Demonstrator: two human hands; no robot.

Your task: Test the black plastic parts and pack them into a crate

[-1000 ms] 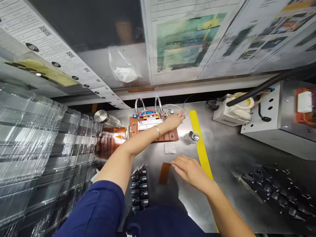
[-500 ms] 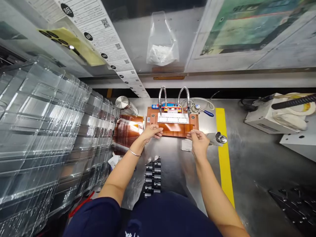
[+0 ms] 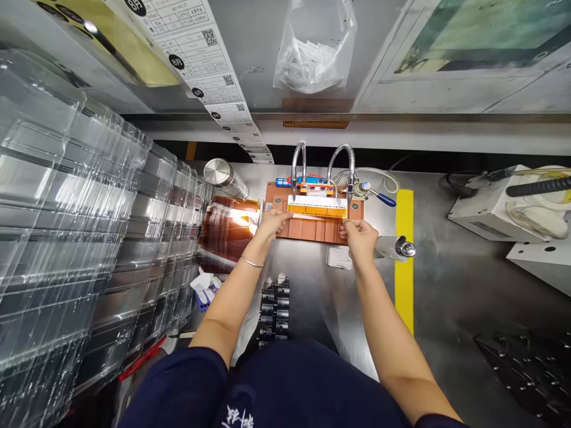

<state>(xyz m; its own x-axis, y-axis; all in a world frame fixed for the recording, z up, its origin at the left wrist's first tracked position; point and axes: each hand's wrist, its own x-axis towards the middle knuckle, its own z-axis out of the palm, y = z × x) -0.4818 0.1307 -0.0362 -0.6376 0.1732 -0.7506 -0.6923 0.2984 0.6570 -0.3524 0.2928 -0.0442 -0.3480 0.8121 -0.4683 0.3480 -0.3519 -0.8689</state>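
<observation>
An orange translucent film strip (image 3: 317, 211) lies over the lower part of the white dotted strip (image 3: 307, 201) on a brown fixture (image 3: 312, 230). My left hand (image 3: 273, 224) pinches the film's left end, fingers closed. At its right end my right hand (image 3: 359, 238) grips the film between thumb and fingers. Two bendable metal tubes (image 3: 350, 156) arch over the fixture, their tips near the white strip's ends. A blue-handled lever (image 3: 384, 199) sits behind and right of the fixture.
Stacked clear trays (image 3: 98, 220) fill the left side. Nearby are orange film sheets (image 3: 232, 229), a metal-lidded jar (image 3: 220, 173), a white pad (image 3: 339, 257), a metal cylinder (image 3: 401, 246), black parts (image 3: 274, 312) and a white dispenser (image 3: 499, 205).
Both hands have moved the orange film away from me, from the fixture's front part onto the white dotted strip. The camera view has shifted slightly.
</observation>
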